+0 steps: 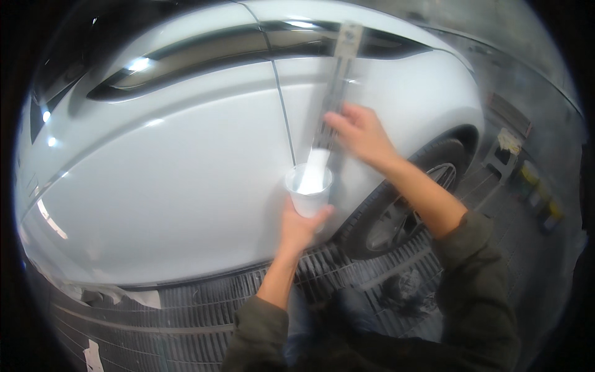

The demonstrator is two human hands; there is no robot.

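My left hand (pixel 300 226) is wrapped around the lower part of a translucent plastic cup (pixel 310 199) with white liquid in it. In my right hand (pixel 361 131) is a long, flat stirring stick (pixel 339 77) like a ruler, gripped partway along its length. White liquid coats the stick's lower end, which reaches down into the cup at a tilt. Its upper end, slightly blurred, points up across the car's window. Both hands are in front of the side of a white car (pixel 180 186), near the seam of its rear door.
The car's rear wheel (pixel 403 211) is close by my right forearm. Underfoot is a slatted metal grating (pixel 211 319). Several containers with yellow parts (pixel 539 195) stand at the right, near a small light stool (pixel 501 158) with a cloth on top. Scraps of paper (pixel 93 356) lie at lower left.
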